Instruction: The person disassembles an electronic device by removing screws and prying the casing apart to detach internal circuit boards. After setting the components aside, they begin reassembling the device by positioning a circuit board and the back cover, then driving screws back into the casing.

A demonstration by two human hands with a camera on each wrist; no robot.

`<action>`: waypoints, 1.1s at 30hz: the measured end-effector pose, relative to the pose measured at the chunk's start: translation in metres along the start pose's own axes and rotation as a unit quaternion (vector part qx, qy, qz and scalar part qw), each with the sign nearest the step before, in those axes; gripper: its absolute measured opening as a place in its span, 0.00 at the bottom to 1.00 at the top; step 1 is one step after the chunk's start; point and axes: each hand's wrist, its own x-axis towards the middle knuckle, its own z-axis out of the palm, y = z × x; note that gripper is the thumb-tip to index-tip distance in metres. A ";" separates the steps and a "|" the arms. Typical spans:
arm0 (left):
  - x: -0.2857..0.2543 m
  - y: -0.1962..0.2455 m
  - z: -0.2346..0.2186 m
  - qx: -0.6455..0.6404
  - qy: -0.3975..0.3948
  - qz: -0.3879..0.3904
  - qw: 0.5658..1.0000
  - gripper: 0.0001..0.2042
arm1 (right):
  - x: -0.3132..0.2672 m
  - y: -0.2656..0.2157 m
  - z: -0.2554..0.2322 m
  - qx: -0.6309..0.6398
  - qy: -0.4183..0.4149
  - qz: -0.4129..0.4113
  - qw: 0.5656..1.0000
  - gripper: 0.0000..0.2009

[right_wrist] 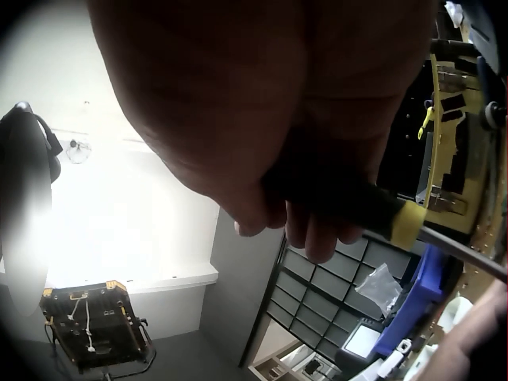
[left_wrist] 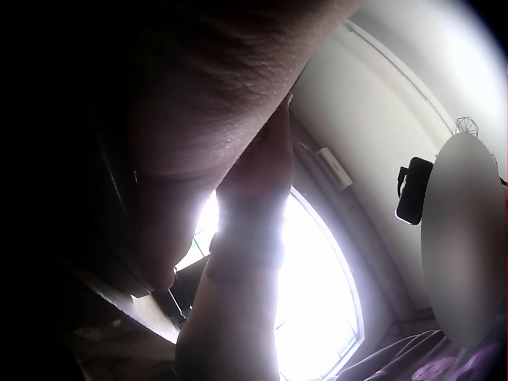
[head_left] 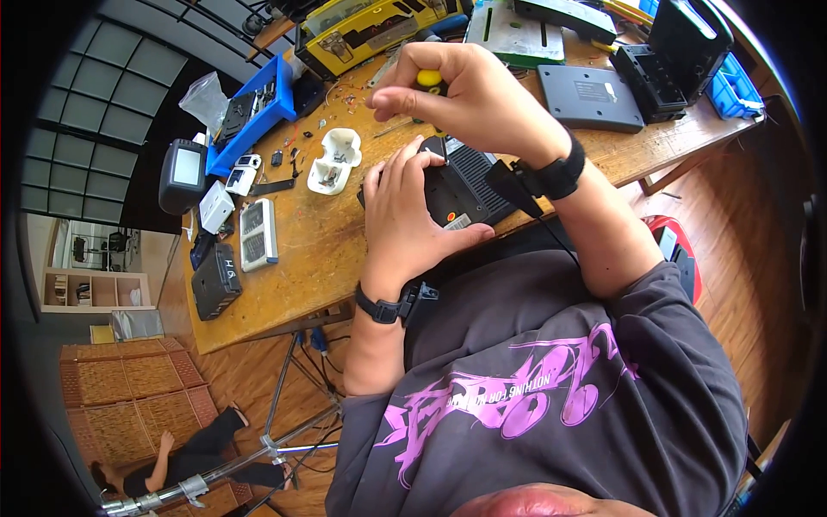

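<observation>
A black device (head_left: 465,185) with a ribbed section lies on the wooden table near its front edge. Spread over it is my left hand (head_left: 403,202), resting with the thumb apart and the fingertips near its far side. Above, my right hand (head_left: 469,95) grips a screwdriver (head_left: 430,79) with a black and yellow handle. In the right wrist view, the right hand (right_wrist: 262,103) is wrapped round that screwdriver (right_wrist: 409,225), its metal shaft pointing down to the right. The left wrist view is dark, showing the left hand (left_wrist: 214,103) close up; its fingertip contact is hidden.
A white tray (head_left: 334,161) with small parts stands left of the device. Farther left are a blue bin (head_left: 250,116), a white-framed box (head_left: 258,234) and a black box (head_left: 216,282). A yellow case (head_left: 370,34) and a flat grey unit (head_left: 591,96) lie behind. Another person (head_left: 185,452) is at lower left.
</observation>
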 end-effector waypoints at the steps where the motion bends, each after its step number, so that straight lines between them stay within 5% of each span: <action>1: 0.000 -0.001 0.000 -0.004 0.004 0.005 1.000 0.51 | -0.002 0.005 0.009 0.026 0.038 0.017 0.999 0.13; 4: 0.000 0.000 -0.001 -0.005 -0.007 -0.003 1.000 0.51 | -0.005 0.001 0.010 0.067 -0.011 0.106 0.992 0.16; 5: 0.000 0.000 -0.001 -0.005 -0.008 -0.003 1.000 0.51 | -0.007 0.000 0.012 0.196 0.001 0.099 0.976 0.21; 8: 0.000 0.001 0.000 -0.002 0.001 0.000 1.000 0.51 | -0.006 -0.003 0.006 0.206 -0.060 0.056 0.975 0.25; 12: 0.000 0.001 0.000 -0.001 -0.005 -0.008 1.000 0.51 | -0.001 0.011 0.004 0.217 -0.063 -0.007 0.974 0.18; 17: 0.001 0.001 0.001 0.002 0.003 -0.002 1.000 0.51 | -0.004 0.014 0.007 0.213 -0.013 0.023 0.977 0.13; 20: 0.000 0.000 0.001 -0.002 0.004 -0.004 1.000 0.51 | -0.007 0.015 0.008 0.181 -0.001 0.132 0.975 0.15; 22: 0.000 0.000 0.001 -0.006 0.003 -0.005 1.000 0.51 | -0.003 0.024 0.007 0.375 -0.048 0.085 0.922 0.16; 24: 0.000 -0.001 0.002 -0.005 0.004 -0.003 1.000 0.51 | -0.003 0.022 0.003 0.375 -0.078 0.084 0.920 0.18; 26: 0.000 -0.001 0.003 -0.003 0.006 0.000 1.000 0.51 | -0.004 0.015 0.005 0.217 -0.079 0.029 0.973 0.17; 33: 0.001 -0.001 0.001 -0.004 0.006 0.004 1.000 0.52 | -0.007 0.010 0.014 0.258 -0.047 0.113 0.958 0.16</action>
